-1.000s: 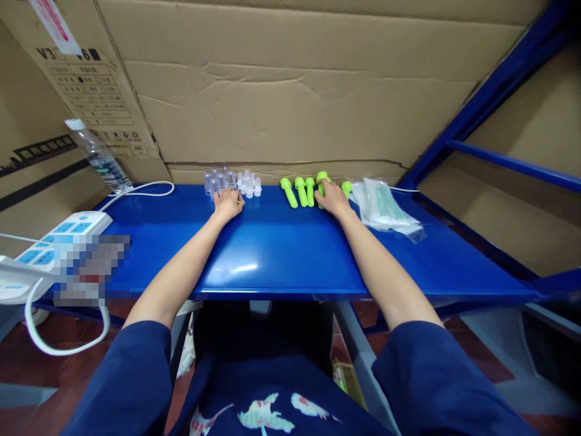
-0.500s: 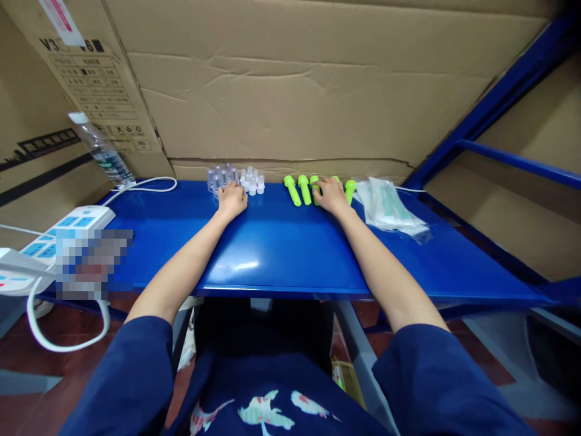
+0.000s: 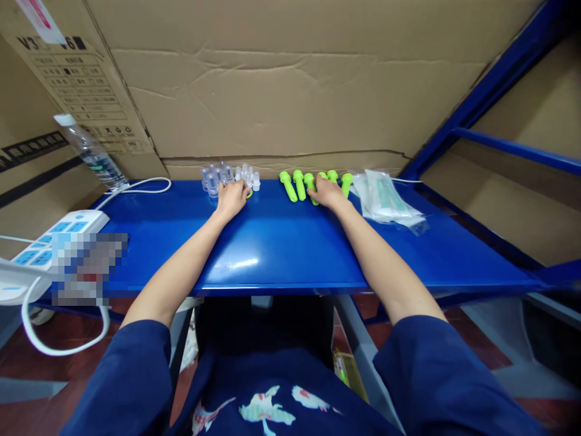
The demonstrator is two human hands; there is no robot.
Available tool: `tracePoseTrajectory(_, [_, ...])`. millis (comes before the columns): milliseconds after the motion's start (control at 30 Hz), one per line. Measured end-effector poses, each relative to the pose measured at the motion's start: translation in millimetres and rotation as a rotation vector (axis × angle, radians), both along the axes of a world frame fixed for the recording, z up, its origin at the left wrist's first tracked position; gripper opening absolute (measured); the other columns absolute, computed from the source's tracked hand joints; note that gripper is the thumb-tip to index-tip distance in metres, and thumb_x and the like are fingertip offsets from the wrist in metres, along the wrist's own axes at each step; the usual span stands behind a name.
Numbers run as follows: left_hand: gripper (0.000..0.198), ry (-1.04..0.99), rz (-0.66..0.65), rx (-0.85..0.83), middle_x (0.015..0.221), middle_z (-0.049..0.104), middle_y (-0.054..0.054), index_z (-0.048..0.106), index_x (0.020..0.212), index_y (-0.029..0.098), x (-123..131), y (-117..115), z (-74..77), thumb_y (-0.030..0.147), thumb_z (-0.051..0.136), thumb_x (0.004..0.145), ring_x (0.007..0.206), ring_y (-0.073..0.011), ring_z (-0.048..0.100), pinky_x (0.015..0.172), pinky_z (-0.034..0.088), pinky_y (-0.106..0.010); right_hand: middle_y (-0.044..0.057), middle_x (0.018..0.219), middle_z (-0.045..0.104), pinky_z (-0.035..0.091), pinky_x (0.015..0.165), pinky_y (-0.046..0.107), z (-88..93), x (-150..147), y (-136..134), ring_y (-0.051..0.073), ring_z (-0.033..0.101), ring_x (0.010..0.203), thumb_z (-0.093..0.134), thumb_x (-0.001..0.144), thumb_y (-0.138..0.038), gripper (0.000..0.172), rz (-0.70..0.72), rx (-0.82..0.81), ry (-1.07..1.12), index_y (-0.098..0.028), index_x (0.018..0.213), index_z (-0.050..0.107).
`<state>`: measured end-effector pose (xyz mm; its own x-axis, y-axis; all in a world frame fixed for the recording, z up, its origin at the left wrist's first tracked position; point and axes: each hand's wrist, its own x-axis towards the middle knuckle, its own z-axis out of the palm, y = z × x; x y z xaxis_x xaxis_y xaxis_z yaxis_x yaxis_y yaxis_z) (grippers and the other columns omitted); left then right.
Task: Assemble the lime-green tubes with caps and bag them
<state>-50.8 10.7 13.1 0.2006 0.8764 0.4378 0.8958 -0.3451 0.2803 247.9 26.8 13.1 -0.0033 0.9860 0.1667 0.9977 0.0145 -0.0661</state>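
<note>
Green pegs are lying under the right hand, fingers curling over them, grip unclear; the left hand is resting, curled, against clear vials, grip also unclear. Plastic packets are sitting rightward on the blue tabletop.

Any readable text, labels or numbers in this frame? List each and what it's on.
"V3", then past a red-and-white sticker, "6": printed in black on the cardboard box.
Printed table below it on the box: too small to read.
The sticker itself: blurred.
Water bottle label: unreadable.
Plastic packets: print unreadable.
</note>
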Motion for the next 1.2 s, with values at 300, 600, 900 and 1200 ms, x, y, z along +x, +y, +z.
tracePoseTrajectory(300, [0.009,-0.057,-0.093,0.046,0.111,0.073,-0.014,0.065,0.096,0.016,2.0,-0.7,0.9,0.021,0.057,0.095,0.111,-0.0314,0.064,0.101,0.042,-0.047,0.029,0.140,0.055,0.046,0.106,0.047,0.4,-10.5,-1.5,0.039,0.057,0.129,0.054,0.092,-0.026,0.074,-0.018,-0.071,0.128,0.001,0.155,0.025])
tracePoseTrajectory(600, [0.003,0.008,-0.226,0.022,0.121,0.067,-0.013,0.063,0.094,0.017,6.2,-4.9,3.1,0.018,0.061,0.092,0.115,-0.0299,0.063,0.099,0.045,-0.044,0.032,0.147,0.045,0.049,0.099,0.052,6.5,-15.3,-11.2,0.042,0.058,0.124,0.045,0.092,-0.021,0.072,-0.018,0.163,0.172,0.002,0.156,0.022])
tracePoseTrajectory(900, [0.005,-0.164,-0.301,0.042,0.116,0.070,-0.011,0.064,0.088,0.017,3.7,7.7,-6.5,0.014,0.061,0.087,0.112,-0.0259,0.066,0.101,0.049,-0.041,0.024,0.136,0.053,0.050,0.093,0.052,10.3,-24.6,-16.3,0.037,0.064,0.106,0.044,0.092,-0.030,0.046,0.033,0.255,0.149,-0.009,0.132,0.052])
tracePoseTrajectory(1200, [0.012,-0.437,-0.230,-0.100,0.094,0.077,-0.009,0.069,0.086,0.018,1.8,14.0,-10.6,0.021,0.059,0.091,0.088,-0.0227,0.070,0.092,0.052,-0.038,0.021,0.119,0.067,0.050,0.089,0.048,16.4,-39.1,-26.7,0.038,0.064,0.107,0.044,0.096,-0.038,0.040,0.149,0.254,0.179,-0.013,0.127,0.052])
